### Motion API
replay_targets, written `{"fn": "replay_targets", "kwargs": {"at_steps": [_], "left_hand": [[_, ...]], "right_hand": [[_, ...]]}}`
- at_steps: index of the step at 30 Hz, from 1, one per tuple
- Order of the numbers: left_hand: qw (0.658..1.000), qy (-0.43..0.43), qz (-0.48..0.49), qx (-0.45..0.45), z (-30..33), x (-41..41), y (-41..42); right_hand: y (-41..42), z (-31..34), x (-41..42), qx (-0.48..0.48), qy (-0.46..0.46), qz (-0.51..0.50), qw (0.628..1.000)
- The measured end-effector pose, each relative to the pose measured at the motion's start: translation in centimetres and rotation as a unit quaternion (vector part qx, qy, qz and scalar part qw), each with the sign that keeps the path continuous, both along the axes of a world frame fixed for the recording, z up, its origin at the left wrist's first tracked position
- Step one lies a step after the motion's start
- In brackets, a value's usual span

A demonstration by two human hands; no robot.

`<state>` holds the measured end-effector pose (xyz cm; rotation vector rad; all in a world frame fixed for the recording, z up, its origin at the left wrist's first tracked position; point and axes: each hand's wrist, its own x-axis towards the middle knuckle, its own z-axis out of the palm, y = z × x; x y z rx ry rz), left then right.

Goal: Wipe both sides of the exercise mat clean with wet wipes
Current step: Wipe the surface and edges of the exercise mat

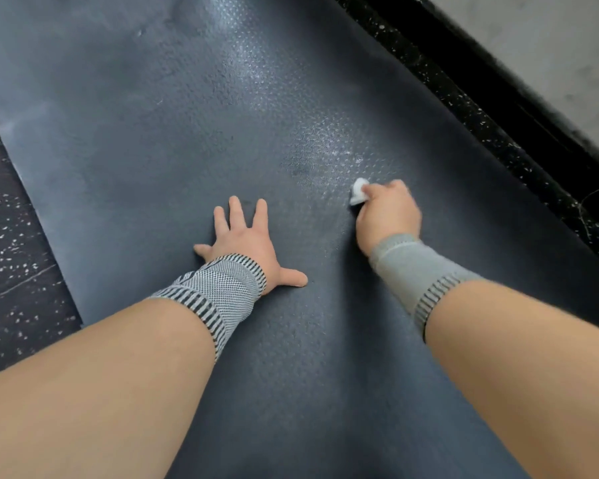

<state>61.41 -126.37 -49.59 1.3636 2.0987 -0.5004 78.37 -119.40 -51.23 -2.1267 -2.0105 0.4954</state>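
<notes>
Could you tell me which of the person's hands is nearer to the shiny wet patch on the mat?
The right hand, gripping the wet wipe, sits just below the wet patch; the left hand lies flat farther down-left.

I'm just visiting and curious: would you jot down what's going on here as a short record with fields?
Setting: dark exercise mat lying on speckled black floor
Left hand: spread flat, pressing on the mat
Right hand: gripping a bunched white wet wipe against the mat
Mat surface: shiny, wet-looking streak beyond the wipe
Wrists: grey knit wrist supports on both
</notes>
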Motion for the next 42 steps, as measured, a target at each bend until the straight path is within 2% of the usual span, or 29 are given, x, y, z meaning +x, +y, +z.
{"fn": "replay_targets", "kwargs": {"at_steps": [3, 5, 7, 10, 13, 15, 18, 20, 21, 24, 26, 28, 32, 33, 34, 36, 38, 40, 42], "left_hand": [[1.0, -0.011, -0.025, 0.008, -0.1, -0.7, -0.1], [0.998, -0.021, -0.054, 0.006, 0.2, -1.7, 0.0], [0.996, -0.02, -0.088, -0.005, 0.6, -2.8, 0.1], [0.993, -0.003, -0.112, -0.022, 0.7, -3.2, -0.1], [0.992, 0.035, -0.115, -0.032, 0.5, -2.6, 0.1], [0.989, 0.065, -0.125, -0.036, 0.5, -2.4, 0.3], [0.982, 0.094, -0.165, -0.008, 0.0, -3.2, -0.5], [0.98, 0.086, -0.176, 0.019, -0.7, -3.9, -1.3], [0.981, 0.076, -0.174, 0.028, -1.0, -4.2, -1.6], [0.987, 0.026, -0.15, 0.043, -2.0, -4.9, -1.9], [0.987, 0.009, -0.146, 0.061, -2.7, -5.2, -2.2], [0.986, 0.006, -0.147, 0.079, -3.0, -5.4, -2.4], [0.982, 0.011, -0.155, 0.11, -3.2, -5.6, -3.3], [0.981, 0.019, -0.157, 0.116, -3.2, -5.7, -3.8], [0.981, 0.025, -0.153, 0.12, -3.2, -5.8, -4.4], [0.983, 0.037, -0.133, 0.12, -3.2, -6.2, -6.2], [0.986, 0.05, -0.119, 0.106, -3.1, -6.7, -7.9], [0.99, 0.035, -0.106, 0.085, -3.0, -7.2, -8.6], [0.993, 0.013, -0.097, 0.066, -2.7, -7.6, -8.2]], "right_hand": [[-5.1, -0.3, -2.8, 0.006, 0.019, 0.221, 0.975], [-6.0, -0.3, -3.1, -0.009, 0.03, 0.31, 0.95], [-3.6, -0.4, -2.3, 0.022, 0.049, 0.238, 0.97], [1.2, -0.4, -0.3, 0.064, 0.018, 0.016, 0.998], [2.0, -0.8, -0.7, 0.038, 0.013, -0.037, 0.999], [0.0, -0.6, -2.3, 0.026, 0.016, 0.011, 0.999], [-4.4, -1.0, -4.5, 0.034, 0.023, 0.25, 0.967], [-5.2, -0.7, -4.2, 0.011, 0.047, 0.319, 0.946], [-4.6, -0.6, -3.8, 0.022, 0.062, 0.299, 0.952], [-1.5, -0.8, -2.0, 0.058, 0.058, 0.103, 0.991], [-1.0, -0.9, -1.6, 0.045, 0.041, 0.016, 0.998], [-2.8, -0.9, -2.8, 0.047, 0.035, 0.049, 0.997], [-7.4, -0.6, -4.9, 0.021, 0.049, 0.271, 0.961], [-7.3, -0.5, -4.5, 0.016, 0.046, 0.285, 0.957], [-6.8, -0.4, -3.8, 0.02, 0.052, 0.258, 0.965], [-5.5, -0.1, -1.8, 0.043, 0.064, 0.13, 0.988], [-5.2, -0.2, -0.3, 0.046, 0.061, 0.025, 0.997], [-6.6, -0.5, -0.6, 0.031, 0.054, 0.022, 0.998], [-9.0, -0.7, -2.1, 0.005, 0.05, 0.074, 0.996]]}}
